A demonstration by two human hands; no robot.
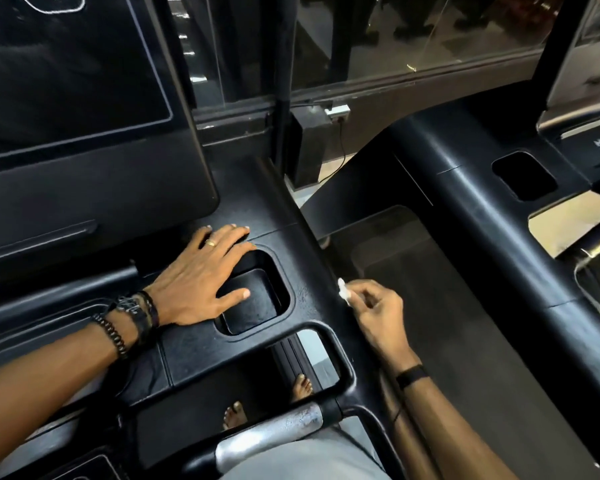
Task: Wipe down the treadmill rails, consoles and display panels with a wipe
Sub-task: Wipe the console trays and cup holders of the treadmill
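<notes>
I stand on a black treadmill, its console (187,348) spread in front of me. The dark display panel (70,81) rises at the upper left. My left hand (201,275) lies flat on the console, fingers straight, its thumb over the rectangular cup holder (260,306). My right hand (374,310) pinches a small crumpled white wipe (344,292) against the outer right edge of the console's side rail (312,258). A worn silver grip (274,431) runs across the bottom.
A second treadmill stands to the right, with its own black rail (499,244), cup recess (523,174) and belt (447,341). A glass partition (413,46) and a wall socket with cable (338,110) lie behind. My bare feet (267,400) show below the console.
</notes>
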